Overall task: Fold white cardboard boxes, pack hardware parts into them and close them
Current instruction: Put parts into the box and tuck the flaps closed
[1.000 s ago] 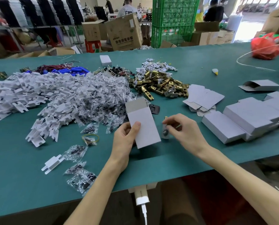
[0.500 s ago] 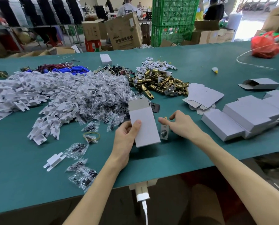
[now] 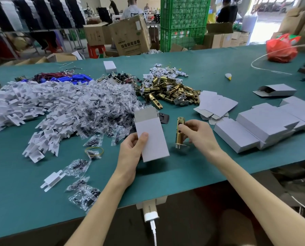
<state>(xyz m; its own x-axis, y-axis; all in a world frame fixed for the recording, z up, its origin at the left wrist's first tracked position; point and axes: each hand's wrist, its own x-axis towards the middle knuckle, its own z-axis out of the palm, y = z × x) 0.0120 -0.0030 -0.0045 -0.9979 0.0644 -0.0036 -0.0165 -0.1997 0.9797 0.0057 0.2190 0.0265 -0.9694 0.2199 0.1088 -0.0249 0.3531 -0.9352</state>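
Left hand (image 3: 130, 151) grips white box (image 3: 152, 137), right hand (image 3: 200, 134) pinches brass latch (image 3: 179, 137)

Both hands are over the near middle of the green surface (image 3: 192, 167). White box is tilted with its open end far and the grey inner flap showing. Thumb lies across the front face; other left fingers are hidden behind it. Brass latch is just right of the box, not touching it, roughly upright with the thin plate end down. Can't tell if it touches the surface. Right fingertips cover its middle. Black plate (image 3: 164, 118) is half hidden behind the box flap. Far of the hands is a latch heap (image 3: 167, 93). To the right are flat blanks (image 3: 219, 103) and closed boxes (image 3: 265, 126), the row cut off at the frame edge. To the left are white plastic pieces (image 3: 23, 103) and clear bags (image 3: 102, 110), contents too small to make out.
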